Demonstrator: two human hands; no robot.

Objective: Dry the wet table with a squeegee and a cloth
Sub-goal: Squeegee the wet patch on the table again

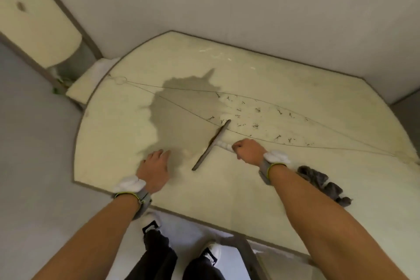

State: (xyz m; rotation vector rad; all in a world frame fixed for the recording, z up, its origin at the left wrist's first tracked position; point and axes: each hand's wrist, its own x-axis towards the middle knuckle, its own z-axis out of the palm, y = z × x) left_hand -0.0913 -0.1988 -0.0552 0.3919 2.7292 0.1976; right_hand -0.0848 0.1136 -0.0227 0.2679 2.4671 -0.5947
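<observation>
Pale walls back a cream tabletop with dark trim and a curved left edge; I log its contents as follows.

- Squeegee: near the middle of the tabletop, with its dark blade slanted along the right border of the wet patch and its white handle pointing right.
- Right hand: fingers clenched around the squeegee handle.
- Left hand: fingers released and straight, laid flat at the near edge of the wet patch, left of the blade and apart from it.
- Wet patch: grey and ragged in outline, spreading from the blade toward the far left.
- Cloth: grey and crumpled, on the tabletop near its front right edge. It lies just beyond my right forearm, partly hidden by it and well apart from the squeegee.
- Thin lines: two run from a small ring at the left across to the right corner, with dark specks between them.
- Wrist straps: grey with white pads, one on each wrist.
- Dark trousers and white shoes, below the tabletop's edge.
</observation>
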